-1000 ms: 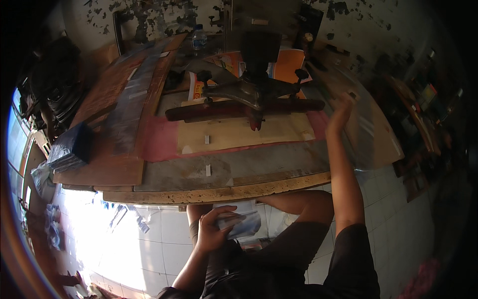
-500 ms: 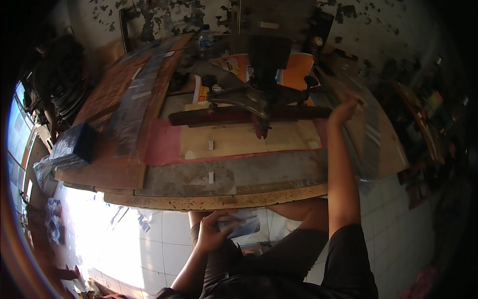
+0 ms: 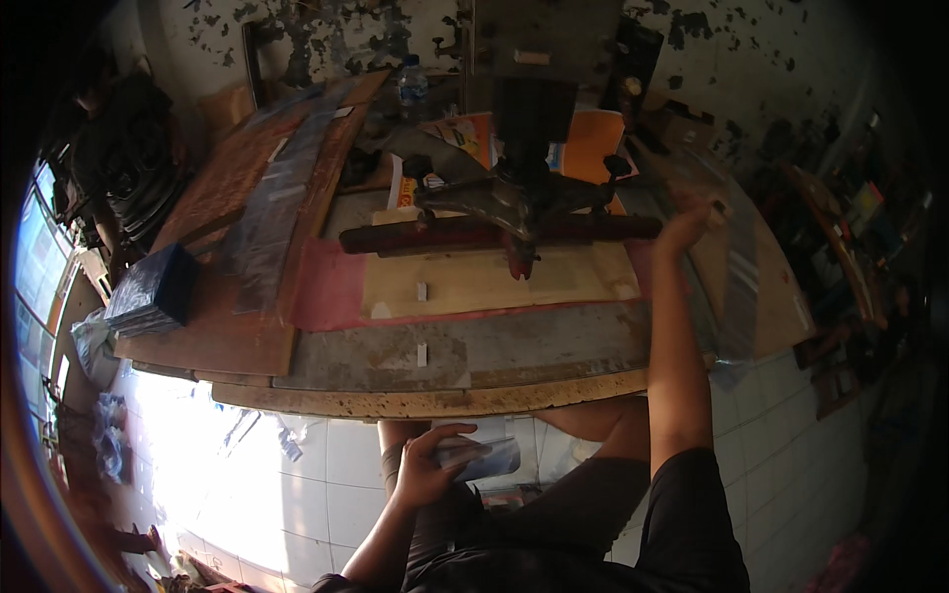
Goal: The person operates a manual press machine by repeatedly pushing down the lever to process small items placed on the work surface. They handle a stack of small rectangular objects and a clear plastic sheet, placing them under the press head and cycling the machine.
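Note:
Below the table's front edge, over my lap, my left hand (image 3: 425,472) pinches a see-through plastic piece (image 3: 492,459) between thumb and fingers, with the index finger raised. My right arm reaches up to the right, and my right hand (image 3: 684,229) is closed near the end of the press's long bar. A small pale thing (image 3: 720,211) shows at its fingertips; its kind is not clear. The dark metal press (image 3: 519,203) stands above a yellowish sheet (image 3: 465,285) on a pink mat (image 3: 329,292). Two small pale pieces lie in front, one on the sheet (image 3: 422,292), one on the table (image 3: 422,354).
A brown board (image 3: 213,306) at left carries long clear plastic strips (image 3: 269,232) and a dark blue stack (image 3: 153,287). Another clear strip (image 3: 741,272) lies on the right board. A water bottle (image 3: 411,87) stands at the back. At far left is another person (image 3: 127,158).
My left index finger has lifted from the plastic piece, which remains in my hand. My right hand has stayed nearly in place. The whole view has shifted slightly.

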Demonstrator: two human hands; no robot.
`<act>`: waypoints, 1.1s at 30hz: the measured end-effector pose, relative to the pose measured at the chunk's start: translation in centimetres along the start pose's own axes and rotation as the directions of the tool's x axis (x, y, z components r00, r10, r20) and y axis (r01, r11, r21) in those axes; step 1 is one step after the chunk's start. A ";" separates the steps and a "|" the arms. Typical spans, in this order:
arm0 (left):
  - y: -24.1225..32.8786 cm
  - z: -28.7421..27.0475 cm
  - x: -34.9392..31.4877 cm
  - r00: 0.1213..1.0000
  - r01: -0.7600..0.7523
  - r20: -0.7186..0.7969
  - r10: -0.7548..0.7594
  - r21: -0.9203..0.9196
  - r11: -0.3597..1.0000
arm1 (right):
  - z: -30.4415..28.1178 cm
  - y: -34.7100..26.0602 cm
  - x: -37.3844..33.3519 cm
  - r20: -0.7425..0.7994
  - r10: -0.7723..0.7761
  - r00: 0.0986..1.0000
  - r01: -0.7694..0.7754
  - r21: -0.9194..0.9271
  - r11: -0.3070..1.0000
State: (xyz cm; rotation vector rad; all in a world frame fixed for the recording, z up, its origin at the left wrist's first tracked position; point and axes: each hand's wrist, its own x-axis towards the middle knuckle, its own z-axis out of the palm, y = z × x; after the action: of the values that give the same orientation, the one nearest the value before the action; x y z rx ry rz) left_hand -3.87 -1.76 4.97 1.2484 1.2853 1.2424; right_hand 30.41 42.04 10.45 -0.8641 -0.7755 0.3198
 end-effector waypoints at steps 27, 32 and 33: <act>1.7 1.5 -0.7 0.988 -0.071 0.141 0.055 0.108 0.992 | -1.3 -0.2 -1.1 0.295 -0.082 0.952 0.199 -0.396 0.896; 3.0 1.6 -1.6 0.984 -0.107 0.153 0.087 0.129 0.986 | -3.1 -6.5 -1.7 0.458 -0.097 0.883 0.375 -0.568 0.733; 3.4 1.2 -2.4 0.990 -0.105 0.113 0.089 0.141 0.984 | -3.4 -10.0 -4.7 0.512 0.027 0.859 0.298 -0.541 0.786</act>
State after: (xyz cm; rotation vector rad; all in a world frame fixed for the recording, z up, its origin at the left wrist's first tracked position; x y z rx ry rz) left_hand -2.36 -4.16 8.18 1.4785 1.2695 1.1492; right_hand 29.17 31.33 14.68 -1.3477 -1.4757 0.1503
